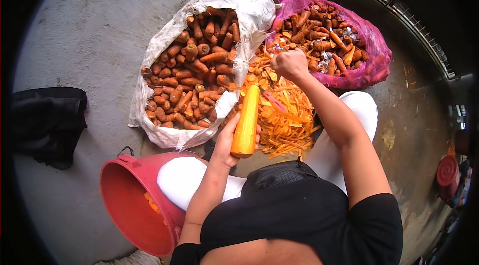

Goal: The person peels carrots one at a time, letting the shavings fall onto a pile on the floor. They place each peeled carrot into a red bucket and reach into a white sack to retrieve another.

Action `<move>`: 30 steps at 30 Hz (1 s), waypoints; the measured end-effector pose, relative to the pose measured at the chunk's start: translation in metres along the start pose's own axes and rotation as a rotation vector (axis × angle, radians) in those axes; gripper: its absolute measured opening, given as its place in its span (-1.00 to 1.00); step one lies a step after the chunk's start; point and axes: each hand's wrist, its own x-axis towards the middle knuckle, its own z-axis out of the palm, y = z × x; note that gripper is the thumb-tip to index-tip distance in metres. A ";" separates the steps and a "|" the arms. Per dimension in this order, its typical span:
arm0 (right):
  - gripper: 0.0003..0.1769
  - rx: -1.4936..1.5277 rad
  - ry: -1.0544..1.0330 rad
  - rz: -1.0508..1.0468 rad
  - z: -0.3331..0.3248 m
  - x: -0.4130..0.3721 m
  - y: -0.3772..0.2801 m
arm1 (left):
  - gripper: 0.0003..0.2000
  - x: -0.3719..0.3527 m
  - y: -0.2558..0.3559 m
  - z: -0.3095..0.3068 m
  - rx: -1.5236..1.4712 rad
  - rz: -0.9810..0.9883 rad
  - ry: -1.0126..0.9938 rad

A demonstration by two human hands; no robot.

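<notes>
My left hand [229, 140] is closed around the lower part of a thick peeled carrot [246, 123], bright orange and wet-looking, its narrower end tilted away from me. Up and to the right, my right hand [291, 64] is curled into a fist over the far side of a heap of carrot peelings [284, 132]; I cannot tell what is inside the fist. A narrow pinkish-red thing [274, 101] shows against the heap beside the carrot. Left of the peelings, a white woven sack [149, 73] lies with its mouth wide, full of unpeeled carrots [192, 73].
A pink mesh sack [376, 58] with carrots and trimmed pieces lies at the far right. By my left knee, a red bucket [130, 200] tips on its side with orange pieces inside. Dark cloth [47, 120] rests on the concrete floor at left; a metal grate [424, 35] runs along the back right.
</notes>
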 end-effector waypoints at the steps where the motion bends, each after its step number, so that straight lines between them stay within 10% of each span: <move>1: -0.44 0.030 0.027 0.029 0.002 -0.001 0.001 | -0.58 -0.002 0.002 0.003 -0.021 0.010 -0.021; 8: -0.56 0.650 -0.044 -0.019 -0.052 -0.032 -0.054 | -0.51 0.007 0.004 -0.009 -0.047 0.144 0.164; 10: -0.60 0.581 0.269 -0.405 -0.073 -0.047 -0.073 | -0.57 0.006 0.002 -0.014 -0.087 0.128 0.102; 23: -0.60 0.568 0.198 -0.657 -0.076 -0.070 -0.115 | -0.63 -0.011 -0.001 -0.003 -0.052 0.131 0.234; 28: -0.65 0.434 0.291 -0.447 -0.039 -0.026 -0.080 | -0.57 -0.019 -0.002 -0.012 0.118 0.132 0.091; 30: -0.51 0.166 -0.008 -0.147 -0.030 0.006 -0.040 | -0.56 -0.021 0.001 -0.012 0.125 0.041 0.010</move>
